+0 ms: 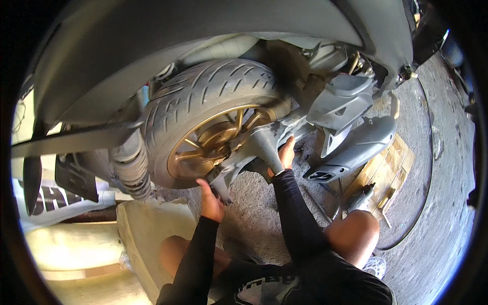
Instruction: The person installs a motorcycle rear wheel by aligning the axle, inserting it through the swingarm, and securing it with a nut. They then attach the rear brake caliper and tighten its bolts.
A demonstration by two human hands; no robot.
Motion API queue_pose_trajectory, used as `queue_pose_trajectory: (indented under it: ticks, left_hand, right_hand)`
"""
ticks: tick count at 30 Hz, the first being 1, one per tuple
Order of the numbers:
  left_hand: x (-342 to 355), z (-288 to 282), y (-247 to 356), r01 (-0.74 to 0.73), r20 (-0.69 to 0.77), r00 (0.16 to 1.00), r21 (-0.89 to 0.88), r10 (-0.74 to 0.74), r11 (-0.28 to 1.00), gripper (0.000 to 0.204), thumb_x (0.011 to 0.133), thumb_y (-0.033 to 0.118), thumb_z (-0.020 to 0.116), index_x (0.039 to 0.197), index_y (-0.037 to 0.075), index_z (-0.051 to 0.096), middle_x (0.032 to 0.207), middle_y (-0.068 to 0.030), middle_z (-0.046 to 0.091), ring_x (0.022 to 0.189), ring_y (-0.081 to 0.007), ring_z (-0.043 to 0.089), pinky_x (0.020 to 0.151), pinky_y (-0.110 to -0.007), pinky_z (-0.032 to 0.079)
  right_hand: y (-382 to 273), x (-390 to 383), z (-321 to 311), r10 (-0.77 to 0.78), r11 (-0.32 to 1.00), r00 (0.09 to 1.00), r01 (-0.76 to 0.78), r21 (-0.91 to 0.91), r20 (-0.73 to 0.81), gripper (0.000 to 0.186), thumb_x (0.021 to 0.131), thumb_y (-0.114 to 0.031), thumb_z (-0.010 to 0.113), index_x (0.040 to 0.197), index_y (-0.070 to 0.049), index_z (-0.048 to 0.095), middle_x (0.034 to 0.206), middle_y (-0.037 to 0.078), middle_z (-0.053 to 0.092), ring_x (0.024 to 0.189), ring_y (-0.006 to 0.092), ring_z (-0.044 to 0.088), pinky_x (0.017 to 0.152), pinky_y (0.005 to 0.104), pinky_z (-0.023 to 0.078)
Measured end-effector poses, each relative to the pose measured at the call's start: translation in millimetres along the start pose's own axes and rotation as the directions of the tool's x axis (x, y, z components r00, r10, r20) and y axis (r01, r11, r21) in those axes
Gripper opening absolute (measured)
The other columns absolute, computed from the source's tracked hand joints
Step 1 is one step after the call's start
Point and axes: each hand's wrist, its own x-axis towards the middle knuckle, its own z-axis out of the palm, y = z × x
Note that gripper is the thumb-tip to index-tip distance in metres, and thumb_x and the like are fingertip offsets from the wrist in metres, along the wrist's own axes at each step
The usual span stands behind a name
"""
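A grey metal swingarm (262,147) lies beside the gold-spoked wheel (203,147) of a scooter, with one end close to the hub. My left hand (211,202) grips that near-hub end from below, thumb up along its edge. Farther right, the fingers of my right hand (285,155) wrap round the arm's wider part; some of them are hidden behind it. Black sleeves cover both forearms. The treaded tyre (203,89) fills the space above the arm, and whether the arm touches the axle I cannot tell.
Dark body panels (203,25) overhang the wheel. A ribbed shock absorber (129,170) stands left. To the right are a grey muffler-like part (361,147), flattened cardboard (401,157) with tools, and a cable (424,203) on rough concrete. A cream block (147,239) sits by my left knee.
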Motion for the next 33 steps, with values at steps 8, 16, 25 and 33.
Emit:
queue_pose_trajectory:
  ticks: [8, 16, 25, 33]
  left_hand:
    - [96.2, -48.7, -154.6, -0.399, 0.222, 0.904, 0.745, 0.365, 0.535, 0.051, 0.098, 0.045, 0.041, 0.131, 0.008, 0.05, 0.13, -0.0123, 0.056, 0.12, -0.0287, 0.051, 0.104, -0.044, 0.039]
    - [136.1, 18.7, -146.2, -0.148, 0.032, 0.931, -0.878, 0.365, 0.454, 0.058, 0.092, 0.052, 0.042, 0.125, 0.005, 0.055, 0.117, -0.0157, 0.062, 0.106, -0.0329, 0.059, 0.096, -0.052, 0.046]
    - [132.4, 54.2, -152.3, -0.563, -0.377, 0.826, -0.593, 0.419, 0.575, 0.036, 0.091, 0.033, 0.046, 0.097, 0.001, 0.062, 0.092, -0.0124, 0.068, 0.086, -0.0228, 0.065, 0.073, -0.036, 0.055]
    - [128.8, 46.1, -152.2, -0.508, -0.232, 0.861, -0.349, 0.453, 0.788, 0.037, 0.093, 0.03, 0.049, 0.108, -0.002, 0.06, 0.098, -0.0133, 0.067, 0.088, -0.0256, 0.065, 0.078, -0.034, 0.052]
  right_hand:
    - [-2.1, 0.9, -8.5, 0.093, 0.87, 0.927, -0.254, 0.423, 0.364, 0.064, 0.093, -0.056, 0.048, 0.126, -0.002, 0.052, 0.119, 0.013, 0.061, 0.104, 0.0268, 0.062, 0.088, 0.0393, 0.049]
    - [-32.4, -15.8, -24.1, 0.113, 0.967, 0.879, -0.204, 0.151, 0.464, 0.051, 0.09, -0.047, 0.049, 0.117, -0.006, 0.06, 0.115, 0.012, 0.063, 0.107, 0.0291, 0.059, 0.096, 0.0451, 0.044]
    - [-33.7, -0.1, -16.4, 0.078, 0.992, 0.861, -0.118, 0.047, 0.502, 0.058, 0.088, -0.055, 0.046, 0.122, -0.01, 0.058, 0.125, 0.009, 0.059, 0.113, 0.0307, 0.056, 0.102, 0.0482, 0.04]
    - [-34.0, 0.6, -11.5, 0.039, 0.999, 0.887, -0.052, 0.015, 0.46, 0.059, 0.087, -0.056, 0.045, 0.122, -0.01, 0.058, 0.124, 0.01, 0.059, 0.111, 0.03, 0.056, 0.1, 0.0468, 0.042]
